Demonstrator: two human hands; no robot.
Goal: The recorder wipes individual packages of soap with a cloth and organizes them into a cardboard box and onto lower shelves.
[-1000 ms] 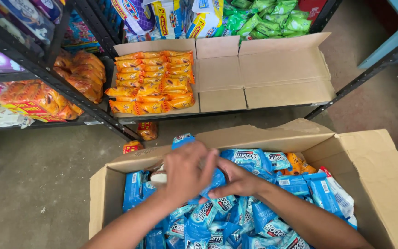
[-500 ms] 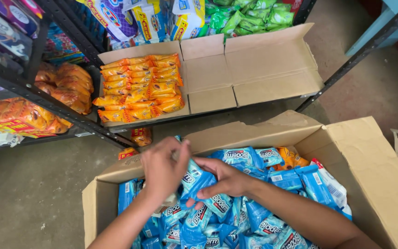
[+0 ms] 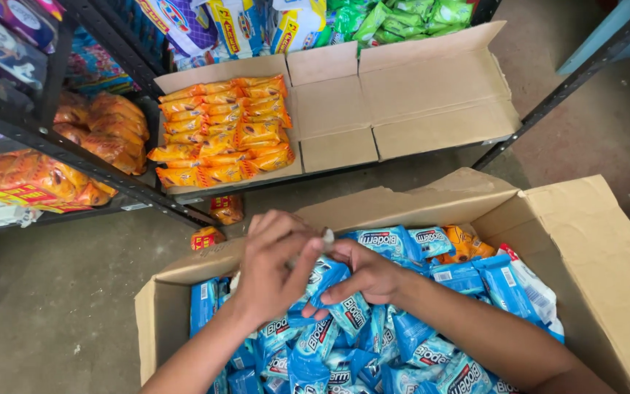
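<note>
Blue packets [image 3: 351,321] — orange packs [image 3: 220,135] — brown box [image 3: 592,248]

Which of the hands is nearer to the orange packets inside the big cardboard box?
The right hand: it lies just left of the orange packets. The left hand is farther left, beyond it.

Single head view, steeply downward, seemingly close

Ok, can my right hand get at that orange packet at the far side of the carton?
Probably yes: the right hand is over the open carton, and the orange packet lies uncovered on top of the blue packets, though the hand is pinching one.
</note>
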